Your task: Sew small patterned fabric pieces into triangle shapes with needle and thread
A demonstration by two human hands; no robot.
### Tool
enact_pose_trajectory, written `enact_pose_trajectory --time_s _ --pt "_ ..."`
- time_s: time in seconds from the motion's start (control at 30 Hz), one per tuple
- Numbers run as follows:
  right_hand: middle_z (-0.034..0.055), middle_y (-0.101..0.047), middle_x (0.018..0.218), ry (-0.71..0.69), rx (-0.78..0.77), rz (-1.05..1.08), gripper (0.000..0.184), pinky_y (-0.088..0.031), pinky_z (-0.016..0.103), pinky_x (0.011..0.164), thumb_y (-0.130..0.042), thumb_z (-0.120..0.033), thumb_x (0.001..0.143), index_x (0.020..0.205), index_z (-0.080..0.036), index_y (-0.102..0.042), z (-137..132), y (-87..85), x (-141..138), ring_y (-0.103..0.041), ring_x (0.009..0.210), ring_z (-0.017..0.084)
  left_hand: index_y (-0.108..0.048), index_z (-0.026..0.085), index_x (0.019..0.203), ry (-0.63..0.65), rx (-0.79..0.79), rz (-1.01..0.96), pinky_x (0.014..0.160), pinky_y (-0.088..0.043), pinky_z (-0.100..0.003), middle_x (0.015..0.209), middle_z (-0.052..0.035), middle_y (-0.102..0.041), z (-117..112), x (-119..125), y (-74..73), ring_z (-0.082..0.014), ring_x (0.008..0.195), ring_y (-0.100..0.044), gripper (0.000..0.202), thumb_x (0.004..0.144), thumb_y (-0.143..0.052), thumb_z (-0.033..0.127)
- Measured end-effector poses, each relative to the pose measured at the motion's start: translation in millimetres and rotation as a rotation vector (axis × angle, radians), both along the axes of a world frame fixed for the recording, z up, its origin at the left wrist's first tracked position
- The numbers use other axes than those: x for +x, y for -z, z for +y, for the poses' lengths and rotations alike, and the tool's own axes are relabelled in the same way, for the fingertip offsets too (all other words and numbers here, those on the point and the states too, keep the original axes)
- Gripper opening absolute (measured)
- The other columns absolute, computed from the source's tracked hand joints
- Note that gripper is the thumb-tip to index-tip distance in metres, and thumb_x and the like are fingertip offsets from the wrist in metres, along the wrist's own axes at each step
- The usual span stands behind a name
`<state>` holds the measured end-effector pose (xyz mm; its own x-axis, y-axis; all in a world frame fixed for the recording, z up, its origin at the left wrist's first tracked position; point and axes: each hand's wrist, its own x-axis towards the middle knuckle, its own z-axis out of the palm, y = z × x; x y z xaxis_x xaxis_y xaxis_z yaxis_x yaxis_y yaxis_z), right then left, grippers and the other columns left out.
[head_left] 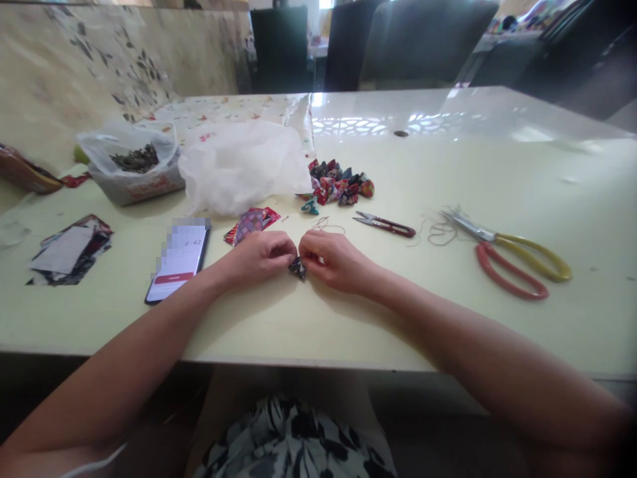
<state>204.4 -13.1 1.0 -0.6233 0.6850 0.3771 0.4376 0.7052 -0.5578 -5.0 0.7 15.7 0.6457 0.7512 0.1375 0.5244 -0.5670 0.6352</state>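
Observation:
Both hands meet over the table, pinching a small dark patterned cloth sachet (297,268) between them. My left hand (261,255) is closed on its left side, thumb and fingertips pressed together. From the other side my right hand (336,260) grips it, fingers curled; whether a needle is in them is too small to tell. Just beyond the hands lies a loose thread (328,226). A pile of finished-looking little cloth sachets (338,180), red, teal and dark, sits farther back. Flat patterned cloth pieces (249,226) lie behind my left hand.
Right of the hands are thread snips (385,224) and large scissors (512,255) with red and yellow handles. A phone (179,262) lies at left, beside stacked cloth scraps (74,249). Behind stand a bag of dried plant bits (132,172) and a white plastic bag of stuffing (243,166).

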Motion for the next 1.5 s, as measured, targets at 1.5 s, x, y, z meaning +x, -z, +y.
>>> enact_pose_trajectory --time_s 1.5 --pt "0.0045 -0.054 0.081 0.037 0.063 0.027 0.013 -0.035 0.026 0.069 -0.044 -0.012 0.091 0.080 -0.017 -0.050 6 -1.6 8 -0.047 0.074 0.014 -0.067 0.017 0.090 0.065 0.201 -0.170 0.069 -0.047 -0.026 0.089 -0.0044 -0.060 2 -2 8.4 -0.0132 0.076 -0.058 0.010 0.092 -0.063 0.027"
